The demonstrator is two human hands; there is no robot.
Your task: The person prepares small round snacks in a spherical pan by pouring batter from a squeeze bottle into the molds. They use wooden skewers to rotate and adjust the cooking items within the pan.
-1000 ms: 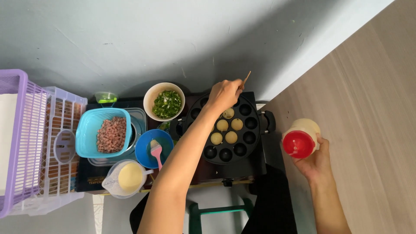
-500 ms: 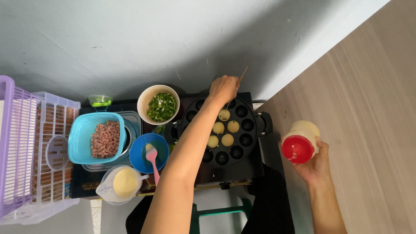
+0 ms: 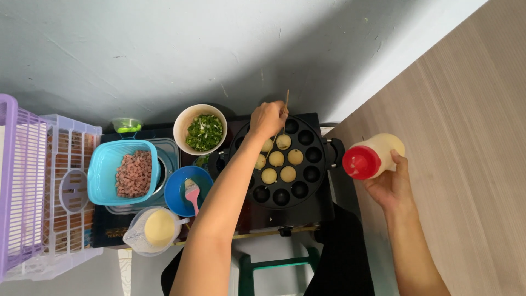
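One skewer (image 3: 286,102) stands upright over the pan (image 3: 318,189).

My left hand (image 3: 268,118) closes round a thin wooden skewer (image 3: 286,98), and my fingers hide most of its length; where its tip meets the batter balls (image 3: 283,158) beneath that hand I cannot tell. My left forearm covers part of the round black pan (image 3: 309,164). My right hand (image 3: 392,186) hides the far side of the red-capped bottle (image 3: 372,159). Well left of my left hand, the purple basket (image 3: 16,186) is cut by the edge.
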